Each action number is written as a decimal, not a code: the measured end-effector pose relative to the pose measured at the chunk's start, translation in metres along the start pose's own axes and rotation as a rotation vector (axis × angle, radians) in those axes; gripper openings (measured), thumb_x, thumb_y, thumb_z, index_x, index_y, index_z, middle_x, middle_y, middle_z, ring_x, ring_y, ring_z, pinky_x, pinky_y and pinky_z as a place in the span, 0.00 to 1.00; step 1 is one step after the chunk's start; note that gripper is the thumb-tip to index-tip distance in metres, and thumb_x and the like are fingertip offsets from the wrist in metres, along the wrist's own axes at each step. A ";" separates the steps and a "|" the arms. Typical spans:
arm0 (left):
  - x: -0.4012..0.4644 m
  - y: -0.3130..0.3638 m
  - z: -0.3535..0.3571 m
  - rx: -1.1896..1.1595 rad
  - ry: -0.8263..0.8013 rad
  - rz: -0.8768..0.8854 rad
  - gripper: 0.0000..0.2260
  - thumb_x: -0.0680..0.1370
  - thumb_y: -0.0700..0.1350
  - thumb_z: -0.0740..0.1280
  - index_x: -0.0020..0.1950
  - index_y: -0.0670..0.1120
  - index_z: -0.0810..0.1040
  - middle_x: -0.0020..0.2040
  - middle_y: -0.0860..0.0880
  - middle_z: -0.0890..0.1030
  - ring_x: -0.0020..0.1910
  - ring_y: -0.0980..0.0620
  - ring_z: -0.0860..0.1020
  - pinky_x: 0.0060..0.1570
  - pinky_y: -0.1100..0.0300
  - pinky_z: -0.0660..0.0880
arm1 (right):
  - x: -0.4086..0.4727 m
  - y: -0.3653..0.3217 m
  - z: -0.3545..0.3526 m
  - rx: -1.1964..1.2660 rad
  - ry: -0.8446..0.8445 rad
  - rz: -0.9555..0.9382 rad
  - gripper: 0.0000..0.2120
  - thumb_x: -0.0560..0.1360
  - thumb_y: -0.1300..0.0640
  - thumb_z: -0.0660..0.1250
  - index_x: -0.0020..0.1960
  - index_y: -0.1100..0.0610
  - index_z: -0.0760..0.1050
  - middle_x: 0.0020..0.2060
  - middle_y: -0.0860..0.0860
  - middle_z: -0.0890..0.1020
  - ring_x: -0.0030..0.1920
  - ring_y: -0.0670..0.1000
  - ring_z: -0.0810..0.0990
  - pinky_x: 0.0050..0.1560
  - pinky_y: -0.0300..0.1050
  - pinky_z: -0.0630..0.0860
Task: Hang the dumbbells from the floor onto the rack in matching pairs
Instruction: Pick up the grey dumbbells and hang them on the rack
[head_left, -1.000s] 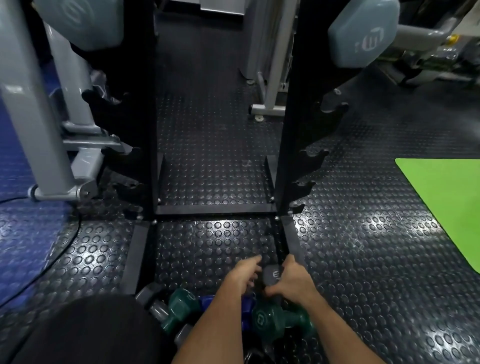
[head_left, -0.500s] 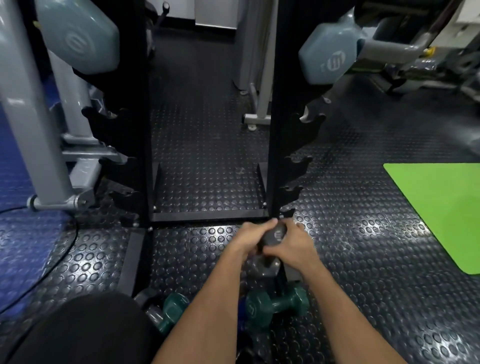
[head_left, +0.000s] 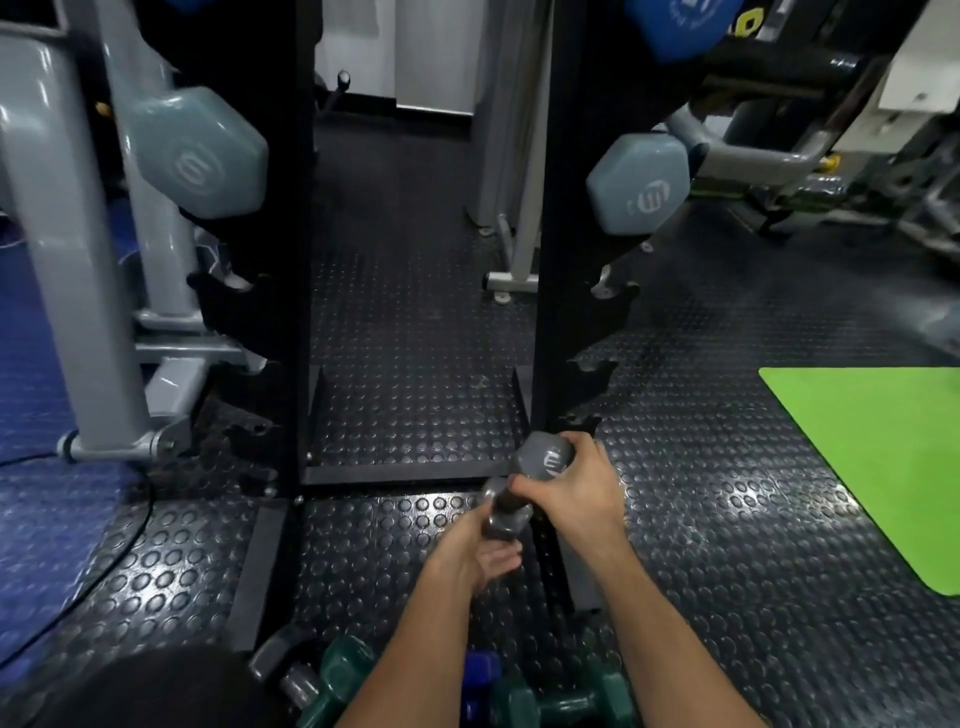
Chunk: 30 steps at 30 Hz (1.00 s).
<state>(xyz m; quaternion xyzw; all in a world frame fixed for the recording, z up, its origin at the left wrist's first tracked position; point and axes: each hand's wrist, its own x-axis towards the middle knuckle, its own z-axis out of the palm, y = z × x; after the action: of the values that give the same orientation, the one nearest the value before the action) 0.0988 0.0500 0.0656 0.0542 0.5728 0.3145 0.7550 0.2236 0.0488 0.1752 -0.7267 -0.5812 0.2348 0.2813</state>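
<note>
Head view, looking down between two black steel rack uprights (head_left: 558, 260) onto studded black rubber floor (head_left: 701, 519). Right hand (head_left: 582, 488) wrapped round the handle of a grey dumbbell (head_left: 524, 486), fingers curled over its upper hexagonal head, matte coating with a pale logo showing. Left hand (head_left: 480, 556) cupped palm-up beneath the lower head, fingers relaxed and supporting, not closed round it. Dumbbell tilted, upper end far and right, held just near of the right upright's lowest saw-tooth hooks (head_left: 592, 374), close beside the post but apart from it.

Higher on the rack, two pale blue-grey hexagonal dumbbells (head_left: 641, 184) hung at matching height, one on each upright, smooth vinyl faces with round logos; a deeper blue one (head_left: 680, 26) above at right. Several lower hooks bare on both sides.

On the floor at the near edge, a loose cluster: two dark green dumbbells (head_left: 566, 699), a blue one (head_left: 480, 680) between the forearms, and a grey one (head_left: 283, 670) at left, lying close together.

Open floor between the uprights, bounded by a flat black crossbar (head_left: 395, 474) and low base rails. Bright green mat (head_left: 883, 467) at right, well apart. Grey tubular machine frame (head_left: 62, 260) at left on blue floor, a thin black cable (head_left: 130, 540) curving beside it.
</note>
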 end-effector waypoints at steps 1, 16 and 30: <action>-0.001 0.000 0.000 -0.086 0.000 0.045 0.22 0.80 0.52 0.70 0.62 0.35 0.76 0.56 0.33 0.82 0.56 0.36 0.83 0.51 0.46 0.83 | 0.001 -0.003 -0.004 -0.003 -0.030 -0.004 0.44 0.54 0.36 0.79 0.65 0.50 0.71 0.53 0.45 0.76 0.50 0.45 0.78 0.50 0.43 0.78; -0.049 0.044 0.080 -0.159 0.020 0.521 0.18 0.75 0.48 0.76 0.55 0.36 0.79 0.46 0.39 0.87 0.45 0.41 0.87 0.53 0.49 0.83 | 0.042 -0.026 -0.155 0.178 -0.341 0.035 0.35 0.57 0.55 0.86 0.60 0.54 0.76 0.47 0.50 0.87 0.45 0.48 0.87 0.45 0.43 0.83; -0.105 0.082 0.175 -0.033 -0.269 0.635 0.13 0.78 0.47 0.73 0.57 0.39 0.82 0.46 0.43 0.88 0.42 0.45 0.87 0.54 0.46 0.83 | -0.009 -0.008 -0.236 0.592 -0.358 -0.030 0.26 0.59 0.66 0.81 0.56 0.58 0.80 0.47 0.63 0.85 0.44 0.54 0.84 0.38 0.45 0.81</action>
<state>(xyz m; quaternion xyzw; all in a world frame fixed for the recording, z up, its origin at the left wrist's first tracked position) 0.2068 0.1079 0.2480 0.2586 0.4177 0.5331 0.6888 0.3735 0.0093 0.3539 -0.5524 -0.5386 0.5126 0.3768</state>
